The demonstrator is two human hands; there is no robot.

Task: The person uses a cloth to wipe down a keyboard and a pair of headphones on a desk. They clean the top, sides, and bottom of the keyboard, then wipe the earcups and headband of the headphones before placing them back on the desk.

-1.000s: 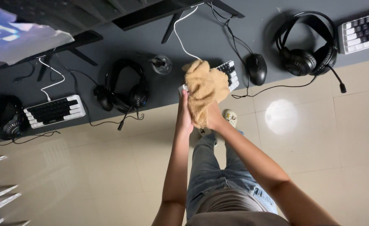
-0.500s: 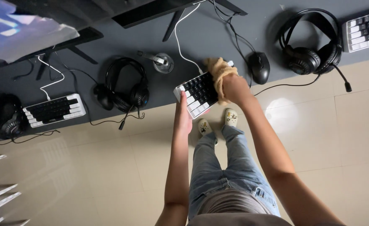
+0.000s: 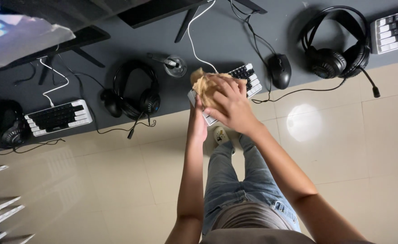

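Pressing down on a tan cloth (image 3: 206, 86), the right hand (image 3: 229, 105) is holding it bunched under its fingers on top of a small black and white keyboard (image 3: 244, 79). The left hand (image 3: 198, 122) is gripping the near edge of that keyboard, at about 7 o'clock from the cloth. A black mouse (image 3: 280, 71) is lying at 3 o'clock, near the keyboard. A small glass (image 3: 175, 66) is standing at 10 o'clock. Black headphones (image 3: 135, 92) are lying at 9 o'clock on the dark desk (image 3: 221, 40).

Hands (image 3: 221, 108), cloth (image 3: 203, 86) on keyboard (image 3: 248, 79)
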